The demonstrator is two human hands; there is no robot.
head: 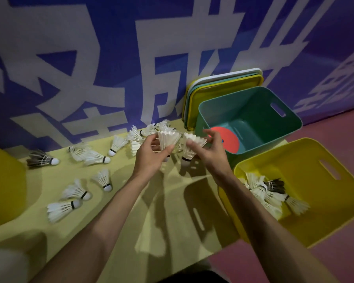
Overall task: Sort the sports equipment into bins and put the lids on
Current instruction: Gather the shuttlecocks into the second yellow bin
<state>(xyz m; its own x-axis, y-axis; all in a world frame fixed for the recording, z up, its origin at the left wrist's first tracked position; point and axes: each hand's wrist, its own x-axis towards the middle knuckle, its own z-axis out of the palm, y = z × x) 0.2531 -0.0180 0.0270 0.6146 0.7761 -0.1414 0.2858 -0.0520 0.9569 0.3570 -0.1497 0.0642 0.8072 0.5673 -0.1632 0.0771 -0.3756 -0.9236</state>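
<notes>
Above the yellow mat (131,201), my left hand (149,158) grips a white shuttlecock (169,138) by its feathers. My right hand (208,152) holds a second white shuttlecock (192,146) just beside it. More white shuttlecocks (78,193) lie scattered over the mat to the left, along with one dark-feathered shuttlecock (42,159). A small heap of shuttlecocks (143,132) rests behind my hands. The yellow bin (325,170) at the right holds several shuttlecocks (270,195), one of them dark. The green bin (251,111) behind it contains a red disc (229,141).
A stack of lids (194,94), yellow, green and white, leans on the blue banner wall behind the green bin. Another yellow bin (4,180) stands at the left edge. Pink floor (325,262) lies to the right of the mat.
</notes>
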